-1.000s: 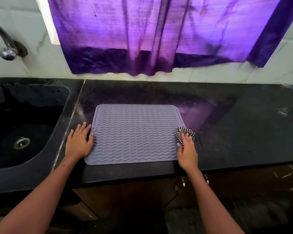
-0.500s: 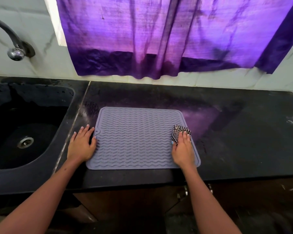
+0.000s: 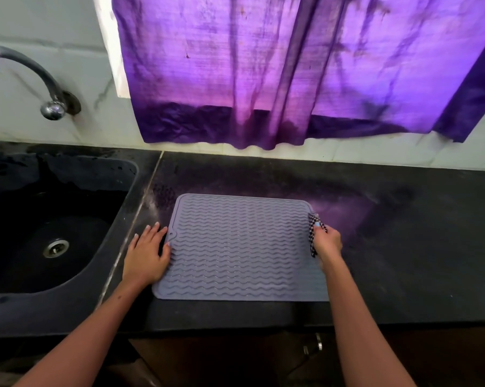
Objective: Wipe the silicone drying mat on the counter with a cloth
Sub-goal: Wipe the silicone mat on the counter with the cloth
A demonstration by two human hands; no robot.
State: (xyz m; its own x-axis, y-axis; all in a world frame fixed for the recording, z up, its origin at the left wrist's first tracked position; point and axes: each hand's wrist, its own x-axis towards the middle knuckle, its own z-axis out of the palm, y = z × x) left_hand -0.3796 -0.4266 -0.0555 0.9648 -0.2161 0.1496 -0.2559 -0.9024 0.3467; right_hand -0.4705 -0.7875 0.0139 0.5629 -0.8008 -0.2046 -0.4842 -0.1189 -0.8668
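Note:
A grey-lilac silicone drying mat (image 3: 235,247) with wavy ridges lies flat on the black counter (image 3: 403,247). My left hand (image 3: 147,254) rests flat on the counter with its fingers spread, thumb touching the mat's left edge. My right hand (image 3: 327,241) is at the mat's right edge, fingers closed around a bunched black-and-white checked cloth (image 3: 315,226). The cloth touches the mat's right border near its far corner. My right forearm covers the mat's near right corner.
A black sink (image 3: 54,233) with a metal drain sits to the left, with a tap (image 3: 40,79) on the wall above it. A purple curtain (image 3: 291,71) hangs over the tiled back wall. Cabinet fronts with a metal handle (image 3: 316,344) are below the counter's front edge.
My right hand has shifted with the cloth along the mat's right edge, going from lying flat on the cloth to gripping it from the side. My left hand stays in place.

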